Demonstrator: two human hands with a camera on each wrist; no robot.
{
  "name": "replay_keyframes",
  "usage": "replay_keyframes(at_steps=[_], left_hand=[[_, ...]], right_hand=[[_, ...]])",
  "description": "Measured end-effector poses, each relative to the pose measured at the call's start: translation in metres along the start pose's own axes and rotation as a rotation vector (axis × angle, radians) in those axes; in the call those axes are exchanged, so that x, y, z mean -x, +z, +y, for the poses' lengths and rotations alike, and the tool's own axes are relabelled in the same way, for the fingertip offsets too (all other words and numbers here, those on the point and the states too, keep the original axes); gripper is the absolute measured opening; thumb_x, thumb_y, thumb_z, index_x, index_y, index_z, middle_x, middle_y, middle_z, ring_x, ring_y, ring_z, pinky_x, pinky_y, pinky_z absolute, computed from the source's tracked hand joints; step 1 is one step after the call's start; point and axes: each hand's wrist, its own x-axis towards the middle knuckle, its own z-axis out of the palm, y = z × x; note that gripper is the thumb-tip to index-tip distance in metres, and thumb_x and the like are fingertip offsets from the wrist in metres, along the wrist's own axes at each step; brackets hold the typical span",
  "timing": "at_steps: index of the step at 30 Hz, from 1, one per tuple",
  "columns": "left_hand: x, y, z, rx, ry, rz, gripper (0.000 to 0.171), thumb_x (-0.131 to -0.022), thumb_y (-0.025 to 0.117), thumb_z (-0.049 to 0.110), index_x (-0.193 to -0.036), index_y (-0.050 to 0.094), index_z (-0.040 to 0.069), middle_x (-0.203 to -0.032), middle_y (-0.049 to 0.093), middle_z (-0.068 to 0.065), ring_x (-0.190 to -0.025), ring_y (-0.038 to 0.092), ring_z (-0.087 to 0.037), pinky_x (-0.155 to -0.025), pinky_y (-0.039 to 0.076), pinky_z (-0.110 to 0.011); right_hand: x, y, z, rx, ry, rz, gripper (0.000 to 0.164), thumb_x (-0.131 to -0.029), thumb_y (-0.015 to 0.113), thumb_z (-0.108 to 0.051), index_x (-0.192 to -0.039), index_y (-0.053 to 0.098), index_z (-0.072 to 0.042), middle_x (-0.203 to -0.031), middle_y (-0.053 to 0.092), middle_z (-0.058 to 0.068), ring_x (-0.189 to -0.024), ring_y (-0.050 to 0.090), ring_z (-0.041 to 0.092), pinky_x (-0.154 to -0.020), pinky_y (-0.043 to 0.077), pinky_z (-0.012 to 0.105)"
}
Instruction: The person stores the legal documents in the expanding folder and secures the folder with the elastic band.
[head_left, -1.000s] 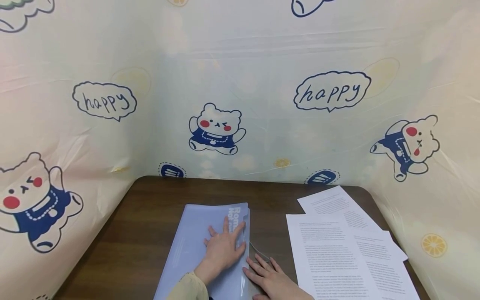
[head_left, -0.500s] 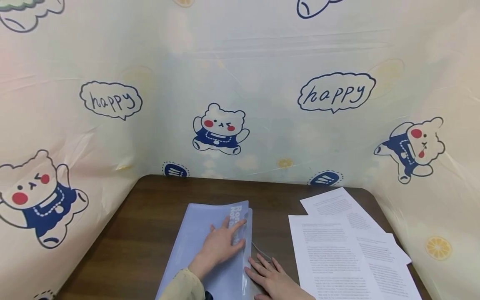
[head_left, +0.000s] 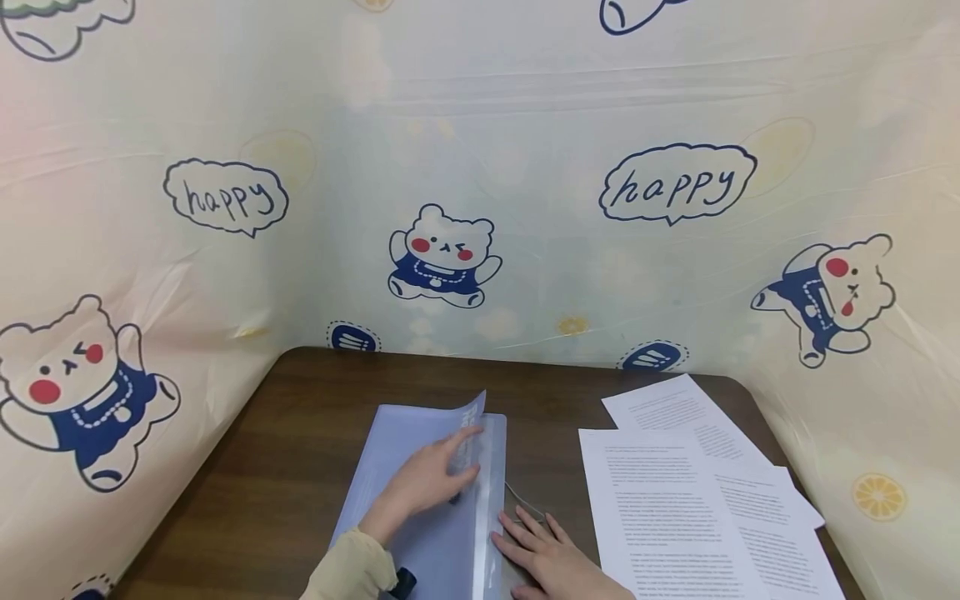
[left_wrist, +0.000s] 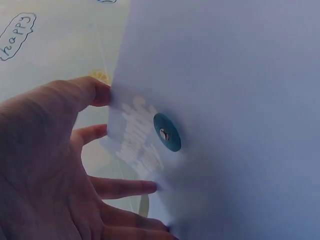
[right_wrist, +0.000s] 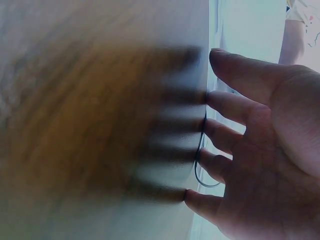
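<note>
Blue plastic folder [head_left: 408, 458] at the near middle of the dark wooden tabletop [head_left: 262, 467], with a raised cover along the right side and an upturned far corner. White lettering [left_wrist: 137, 132] near that edge, too slanted for a sure reading. On the cover, in the left wrist view, a round teal button [left_wrist: 167, 132] with a metal centre. Beside the cover's free edge, a paler strip [head_left: 491, 492] down the folder's right side. Of the two hands, the left [head_left: 420, 482] over the cover, with a pale yellow sleeve [head_left: 352, 567] behind it; well opened, with long, separated fingers and with thumb and fingertips against the cover's edge. Perhaps only in contact there, with no clear sign of a pinch in a rather dim close view. By the sleeve, a small black object [head_left: 405, 582], partly hidden. At the folder's right edge, the right hand [head_left: 551, 554], also open, with spread fingers, fingertips down on the tabletop and nothing in its grasp. Close by those fingertips, a thin cord [right_wrist: 195, 167] in a loose curve. Farther right, apart from the folder, overlapping printed white sheets [head_left: 667, 517] at different angles. Behind and to both sides, a pale backdrop [head_left: 540, 167] with cartoon bears, orange slices and "happy" in speech bubbles.
</note>
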Motion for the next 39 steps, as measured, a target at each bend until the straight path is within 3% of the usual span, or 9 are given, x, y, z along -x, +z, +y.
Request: replay_keyframes(at_steps=[3, 5, 7, 10, 17, 27, 32, 36, 39], left_hand=[[-0.001, -0.002, -0.001, 0.035, -0.026, 0.009, 0.064, -0.105, 0.069, 0.034, -0.164, 0.049, 0.025, -0.149, 0.069, -0.020, -0.097, 0.077, -0.034, -0.078, 0.064, -0.052], [-0.001, -0.003, -0.001, 0.057, -0.051, 0.016, 0.062, -0.104, 0.068, 0.031, -0.163, 0.048, 0.021, -0.127, 0.076, -0.019, -0.070, 0.066, -0.023, -0.059, 0.054, -0.039], [-0.002, -0.002, 0.000, 0.073, -0.070, 0.023, 0.059, -0.104, 0.065, 0.026, -0.160, 0.048, 0.018, -0.104, 0.074, -0.013, -0.056, 0.053, -0.017, -0.050, 0.043, -0.032], [-0.004, -0.002, 0.002, 0.058, -0.079, 0.026, 0.051, -0.107, 0.061, 0.022, -0.157, 0.050, 0.016, -0.079, 0.061, -0.004, -0.052, 0.048, -0.013, -0.048, 0.041, -0.028], [-0.005, -0.007, 0.005, 0.045, -0.069, -0.024, 0.047, -0.112, 0.047, 0.014, -0.158, 0.053, 0.015, -0.061, 0.046, 0.003, -0.047, 0.040, -0.011, -0.046, 0.035, -0.025], [-0.005, -0.019, 0.002, 0.095, -0.143, -0.116, 0.056, -0.116, 0.051, 0.019, -0.171, 0.041, 0.022, -0.067, 0.049, -0.002, -0.054, 0.050, -0.015, -0.054, 0.046, -0.031], [-0.016, -0.015, -0.017, 0.064, -0.084, -0.154, 0.061, -0.115, 0.054, 0.022, -0.173, 0.036, 0.017, -0.068, 0.050, 0.001, -0.056, 0.054, -0.014, -0.055, 0.050, -0.031], [-0.021, -0.015, -0.025, 0.069, -0.065, -0.173, 0.064, -0.115, 0.056, 0.019, -0.174, 0.033, 0.014, -0.090, 0.068, -0.013, -0.059, 0.055, -0.016, -0.060, 0.052, -0.034], [-0.022, -0.014, -0.030, 0.110, -0.069, -0.160, 0.065, -0.113, 0.059, 0.014, -0.174, 0.035, 0.019, -0.105, 0.070, -0.027, -0.059, 0.051, -0.018, -0.061, 0.050, -0.037]], right_hand=[[0.000, -0.001, 0.000, 0.002, 0.003, 0.000, 0.069, -0.109, 0.061, -0.054, -0.166, 0.051, -0.016, -0.174, 0.046, 0.013, -0.161, 0.044, 0.043, -0.115, 0.051, 0.070], [0.000, -0.001, 0.000, 0.004, 0.004, 0.000, 0.069, -0.109, 0.061, -0.054, -0.165, 0.052, -0.016, -0.174, 0.046, 0.013, -0.160, 0.045, 0.043, -0.114, 0.051, 0.070], [0.000, -0.002, 0.000, 0.006, 0.006, -0.003, 0.068, -0.109, 0.061, -0.054, -0.165, 0.052, -0.017, -0.174, 0.046, 0.013, -0.160, 0.045, 0.043, -0.115, 0.052, 0.070], [0.000, -0.002, -0.001, 0.009, 0.004, 0.001, 0.068, -0.109, 0.061, -0.054, -0.165, 0.052, -0.016, -0.174, 0.047, 0.013, -0.160, 0.045, 0.043, -0.115, 0.052, 0.070], [0.000, -0.002, -0.001, -0.024, 0.020, -0.014, 0.068, -0.109, 0.062, -0.052, -0.166, 0.051, -0.018, -0.175, 0.045, 0.012, -0.162, 0.043, 0.042, -0.117, 0.049, 0.070], [0.000, 0.000, 0.000, -0.025, 0.006, -0.004, 0.068, -0.109, 0.062, -0.053, -0.166, 0.051, -0.017, -0.175, 0.044, 0.014, -0.161, 0.043, 0.044, -0.116, 0.050, 0.071], [0.001, 0.001, 0.000, -0.022, 0.003, 0.002, 0.068, -0.109, 0.062, -0.053, -0.166, 0.051, -0.017, -0.175, 0.045, 0.013, -0.161, 0.043, 0.043, -0.116, 0.050, 0.071], [0.001, 0.001, 0.001, -0.025, 0.006, 0.000, 0.068, -0.109, 0.062, -0.052, -0.166, 0.051, -0.017, -0.175, 0.045, 0.012, -0.161, 0.043, 0.042, -0.117, 0.050, 0.070], [0.001, 0.000, 0.000, -0.033, 0.015, -0.008, 0.067, -0.109, 0.063, -0.051, -0.166, 0.051, -0.018, -0.176, 0.044, 0.011, -0.162, 0.043, 0.042, -0.118, 0.049, 0.070]])
